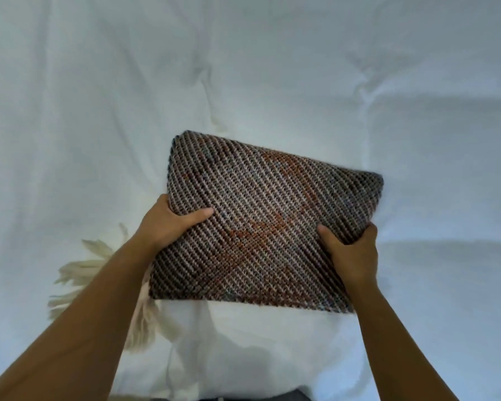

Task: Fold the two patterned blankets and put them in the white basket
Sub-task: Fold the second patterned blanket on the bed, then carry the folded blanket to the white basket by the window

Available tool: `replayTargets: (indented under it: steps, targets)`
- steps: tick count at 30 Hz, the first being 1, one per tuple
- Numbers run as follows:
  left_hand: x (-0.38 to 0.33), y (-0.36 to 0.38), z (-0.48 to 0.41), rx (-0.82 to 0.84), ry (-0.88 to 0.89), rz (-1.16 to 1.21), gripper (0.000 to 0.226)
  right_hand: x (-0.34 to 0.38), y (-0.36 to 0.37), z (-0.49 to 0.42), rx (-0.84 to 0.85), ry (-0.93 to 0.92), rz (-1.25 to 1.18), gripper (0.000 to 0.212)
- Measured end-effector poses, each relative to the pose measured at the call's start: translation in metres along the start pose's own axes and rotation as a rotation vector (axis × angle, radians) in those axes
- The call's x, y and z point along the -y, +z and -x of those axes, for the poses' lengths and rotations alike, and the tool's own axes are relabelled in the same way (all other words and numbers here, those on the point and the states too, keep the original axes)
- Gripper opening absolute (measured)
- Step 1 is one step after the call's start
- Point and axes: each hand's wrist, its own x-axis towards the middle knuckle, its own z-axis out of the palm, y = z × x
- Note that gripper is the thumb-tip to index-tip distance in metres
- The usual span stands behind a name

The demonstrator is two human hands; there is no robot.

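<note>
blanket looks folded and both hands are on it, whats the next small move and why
Probably lift it clear and carry it off toward the basket, which is not in view. The patterned blanket is already a compact folded rectangle, gripped at its sides by the left hand and right hand above the white bedding.

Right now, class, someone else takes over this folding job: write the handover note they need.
Left hand: shut on the patterned blanket, thumb on top at its left edge.
Right hand: shut on the same blanket at its right edge.
The blanket is folded into a compact rectangle, held over the white bedding. Cream fringe shows beneath the left forearm.
Done: this blanket is folded.
Left: put it in the white basket, which is not in view. The second blanket is not identifiable here; check it.
</note>
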Motion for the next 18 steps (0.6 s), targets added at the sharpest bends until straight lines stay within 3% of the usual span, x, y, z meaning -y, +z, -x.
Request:
replayTargets:
  steps: [3, 6, 10, 14, 18]
  targets:
    - [0.005, -0.011, 0.006, 0.179, -0.003, 0.020, 0.093, -0.003, -0.010, 0.001, 0.098, 0.045, -0.028, 0.083]
    - [0.016, -0.009, 0.024, 0.101, -0.006, 0.094, 0.082, -0.001, -0.021, 0.018, 0.078, 0.014, -0.055, 0.072]
    - [0.009, -0.011, 0.063, -0.003, 0.172, 0.030, 0.067, 0.004, -0.039, 0.068, -0.079, -0.029, -0.040, 0.069]
    - [-0.008, -0.012, 0.108, 0.091, 0.354, -0.091, 0.044, -0.022, -0.071, 0.141, -0.230, 0.018, -0.106, 0.063]
    - [-0.035, 0.019, 0.168, 0.238, 0.507, -0.228, 0.050, -0.081, -0.119, 0.215, -0.412, 0.150, -0.222, 0.060]
